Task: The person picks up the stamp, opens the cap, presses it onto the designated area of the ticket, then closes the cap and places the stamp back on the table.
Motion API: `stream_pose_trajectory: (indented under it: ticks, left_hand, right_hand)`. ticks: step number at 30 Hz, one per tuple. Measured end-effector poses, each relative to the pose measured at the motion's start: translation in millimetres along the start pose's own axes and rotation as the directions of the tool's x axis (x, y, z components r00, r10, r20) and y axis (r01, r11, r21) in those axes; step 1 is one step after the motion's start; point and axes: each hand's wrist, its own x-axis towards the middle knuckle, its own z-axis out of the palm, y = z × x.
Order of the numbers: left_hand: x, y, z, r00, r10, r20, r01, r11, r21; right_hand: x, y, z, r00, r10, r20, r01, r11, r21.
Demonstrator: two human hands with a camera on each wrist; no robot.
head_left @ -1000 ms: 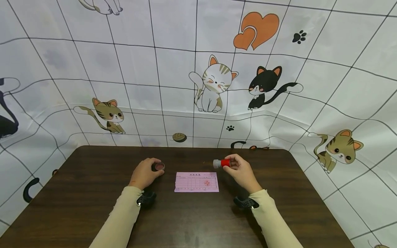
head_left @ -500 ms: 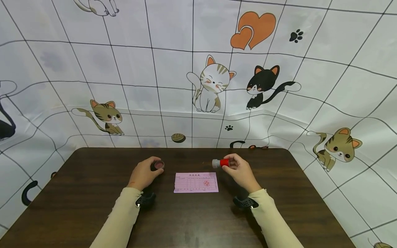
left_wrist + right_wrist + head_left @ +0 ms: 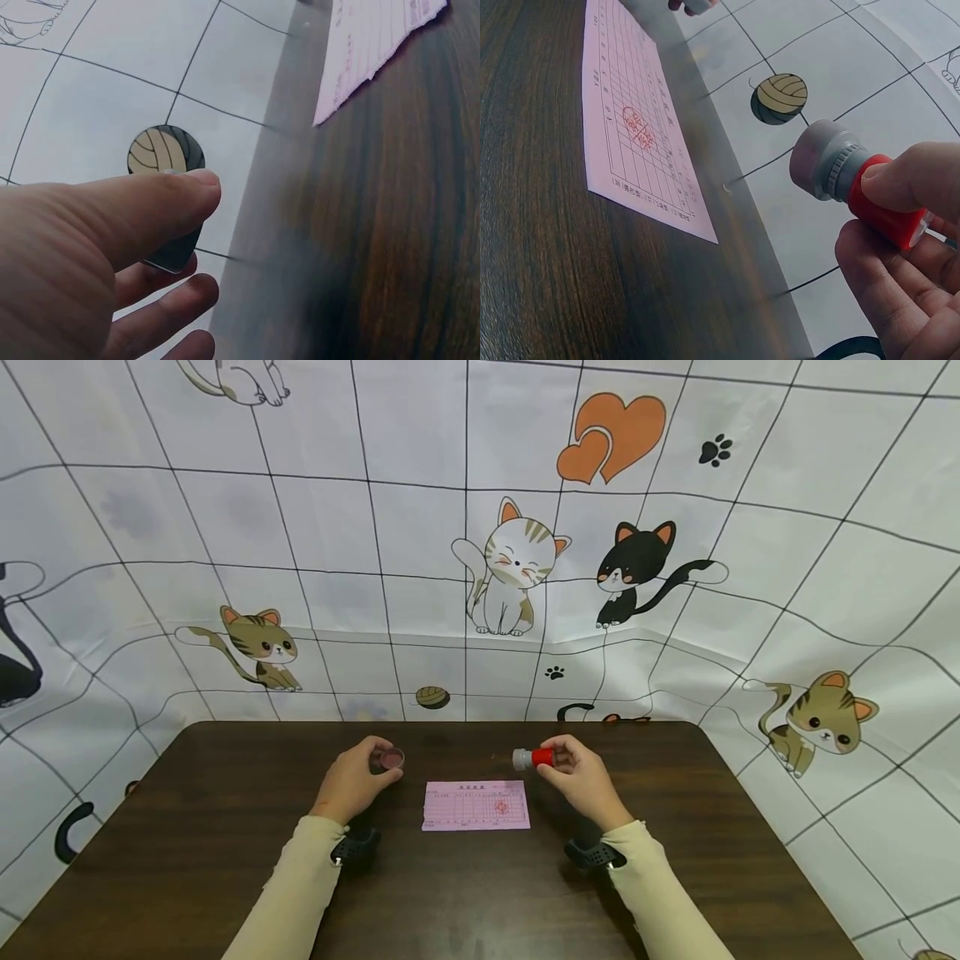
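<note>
On the dark table lies a pink printed slip [image 3: 476, 806], with a round red stamp mark on its right part. My right hand [image 3: 583, 779] pinches a red stamp [image 3: 885, 202] by its barrel, between thumb and fingers. The stamp's grey end [image 3: 821, 161] points left, and it is held sideways to the right of and beyond the slip. To the left of the slip, my left hand [image 3: 355, 781] holds a small round cap [image 3: 392, 759] between thumb and fingertips. The left wrist view shows mostly the thumb [image 3: 172, 199], which hides much of the cap.
The brown wooden table [image 3: 450, 902] ends at a far edge just beyond both hands. Behind it hangs a white sheet [image 3: 420, 527] with grid lines and printed cats. Dark bands [image 3: 356, 845] circle both wrists over pale sleeves.
My left hand with the cap has shifted slightly right, toward the slip. My right hand keeps its hold on the stamp in nearly the same place. The whole view has moved a little.
</note>
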Motion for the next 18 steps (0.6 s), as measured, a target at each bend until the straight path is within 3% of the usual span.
stream_pose_trajectory:
  ticks: [5,8,11,15,18]
  left_hand:
    - [-1.0,3.1,-1.7,0.999,0.038,-0.008,-0.038,0.999,0.000]
    - [-1.3,4.7,-1.3,0.997,0.073,-0.016,-0.073,0.997,0.016]
    - [-1.5,7.3,-0.5,0.995,0.100,-0.011,-0.100,0.995,0.025]
    - [-0.7,11.0,0.2,0.992,0.127,0.000,-0.127,0.992,0.024]
    - [-0.3,12.3,-0.3,0.989,0.149,0.004,-0.149,0.988,0.033]
  right_hand:
    - [0.0,0.7,2.5,1.000,0.003,-0.005,-0.003,1.000,0.009]
    - [-4.6,-16.4,0.9,1.000,0.002,0.010,-0.003,1.000,0.013]
    - [-5.3,-17.1,1.6,1.000,0.009,0.016,-0.009,1.000,0.010]
    - [-1.0,0.4,5.0,1.000,0.005,0.009,-0.005,1.000,0.014]
    - [0.2,1.8,6.9,1.000,-0.018,0.006,0.017,0.999,0.031]
